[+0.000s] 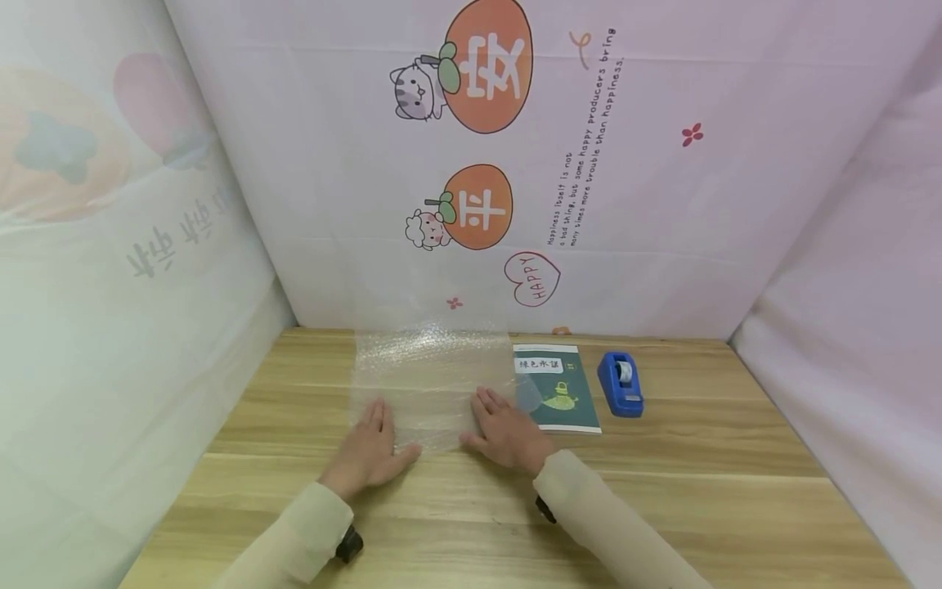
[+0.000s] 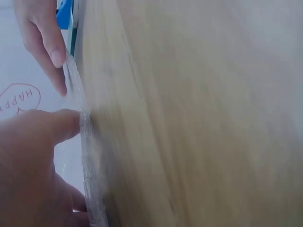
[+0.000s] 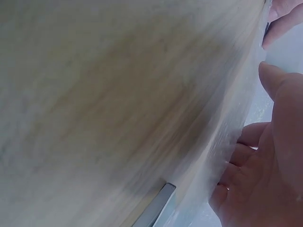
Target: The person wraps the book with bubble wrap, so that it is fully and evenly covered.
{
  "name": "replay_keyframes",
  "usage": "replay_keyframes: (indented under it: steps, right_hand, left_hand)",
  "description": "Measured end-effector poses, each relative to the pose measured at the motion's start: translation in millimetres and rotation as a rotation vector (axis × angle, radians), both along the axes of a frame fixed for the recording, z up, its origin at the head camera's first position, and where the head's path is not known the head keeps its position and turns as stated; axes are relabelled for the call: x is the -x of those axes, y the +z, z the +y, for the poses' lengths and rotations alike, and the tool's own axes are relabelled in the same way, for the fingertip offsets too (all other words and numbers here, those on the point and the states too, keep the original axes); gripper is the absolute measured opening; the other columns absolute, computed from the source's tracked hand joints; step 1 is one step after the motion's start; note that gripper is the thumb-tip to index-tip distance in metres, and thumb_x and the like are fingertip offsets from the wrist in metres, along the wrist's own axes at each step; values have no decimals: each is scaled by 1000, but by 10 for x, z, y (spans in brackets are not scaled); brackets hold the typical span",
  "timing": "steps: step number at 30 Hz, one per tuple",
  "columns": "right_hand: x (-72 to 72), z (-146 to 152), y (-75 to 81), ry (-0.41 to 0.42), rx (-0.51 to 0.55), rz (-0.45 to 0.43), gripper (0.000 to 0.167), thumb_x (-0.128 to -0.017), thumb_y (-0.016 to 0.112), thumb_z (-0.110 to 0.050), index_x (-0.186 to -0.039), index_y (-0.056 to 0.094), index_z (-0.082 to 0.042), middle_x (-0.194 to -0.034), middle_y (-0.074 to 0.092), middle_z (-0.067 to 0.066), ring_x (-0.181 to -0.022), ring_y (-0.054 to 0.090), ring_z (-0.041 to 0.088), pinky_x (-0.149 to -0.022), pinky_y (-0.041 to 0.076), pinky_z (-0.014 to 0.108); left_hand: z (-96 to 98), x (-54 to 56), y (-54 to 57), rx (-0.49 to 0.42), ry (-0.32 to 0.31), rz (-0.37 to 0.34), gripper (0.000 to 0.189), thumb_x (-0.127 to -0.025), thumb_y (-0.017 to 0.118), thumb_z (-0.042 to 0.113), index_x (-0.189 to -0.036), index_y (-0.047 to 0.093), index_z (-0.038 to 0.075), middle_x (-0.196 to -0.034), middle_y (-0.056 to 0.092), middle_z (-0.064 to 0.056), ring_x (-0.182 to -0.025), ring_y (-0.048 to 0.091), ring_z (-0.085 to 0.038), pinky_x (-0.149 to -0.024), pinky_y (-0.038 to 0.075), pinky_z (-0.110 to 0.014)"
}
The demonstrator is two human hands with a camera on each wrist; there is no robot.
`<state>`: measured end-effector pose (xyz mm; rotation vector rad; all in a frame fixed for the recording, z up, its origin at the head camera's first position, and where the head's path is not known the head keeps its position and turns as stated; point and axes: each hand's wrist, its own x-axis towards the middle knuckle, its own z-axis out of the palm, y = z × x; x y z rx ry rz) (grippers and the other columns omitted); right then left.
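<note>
A clear sheet of bubble wrap (image 1: 434,356) lies across the wooden table, its far part reaching up toward the back curtain. My left hand (image 1: 371,446) rests on its near left corner, fingers extended and thumb out to the side. On the near right corner lies my right hand (image 1: 508,431), also with extended fingers. The wrap's edge (image 2: 86,156) runs beneath the left thumb in the left wrist view. Just right of the sheet is a green booklet (image 1: 570,380), its left side partly overlapped by the wrap.
A blue tape dispenser (image 1: 624,401) with a roll in it stands to the right of the booklet. A printed white curtain (image 1: 648,204) rises behind the wooden table (image 1: 692,491), and pale cloth hangs on both sides.
</note>
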<state>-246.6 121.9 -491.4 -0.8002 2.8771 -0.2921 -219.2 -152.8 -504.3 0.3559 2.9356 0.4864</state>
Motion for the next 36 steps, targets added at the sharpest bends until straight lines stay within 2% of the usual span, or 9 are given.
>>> replay_keyframes:
  steps: [9,18,22,29,36]
  right_hand:
    - [-39,-43,-35,-6,-18,-11,82,-110,46,-55,-164,29,4,-174,27,22,-163,25,37,-134,25,48]
    - [-67,-66,-60,-19,-64,-15,83,-109,47,-56,-165,28,2,-174,27,19,-164,25,33,-133,28,46]
    - [-59,-45,-67,-13,-79,-12,84,-109,47,-57,-165,27,2,-175,25,19,-164,24,33,-133,28,46]
    - [-43,19,-46,3,-94,-24,82,-109,48,-55,-166,27,1,-176,24,18,-164,24,33,-133,29,47]
    - [-68,98,-22,23,-114,-35,83,-108,49,-56,-166,28,0,-175,26,16,-164,25,32,-133,29,46]
  left_hand:
    - [240,-79,20,1,108,-33,100,-105,52,58,-162,16,-16,-173,9,-34,-163,11,-48,-134,19,-58]
    - [356,-125,20,-41,143,-30,99,-105,52,55,-160,16,-18,-172,9,-36,-163,10,-50,-134,18,-58]
    - [310,-116,71,-57,114,-29,97,-106,51,53,-160,15,-19,-171,9,-37,-162,9,-51,-134,14,-61]
    - [141,-53,232,-39,32,-9,92,-108,51,48,-161,15,-17,-171,8,-36,-162,9,-51,-134,14,-60]
    - [-63,71,282,14,-30,61,88,-106,56,41,-158,19,-20,-169,12,-40,-160,14,-55,-132,18,-64]
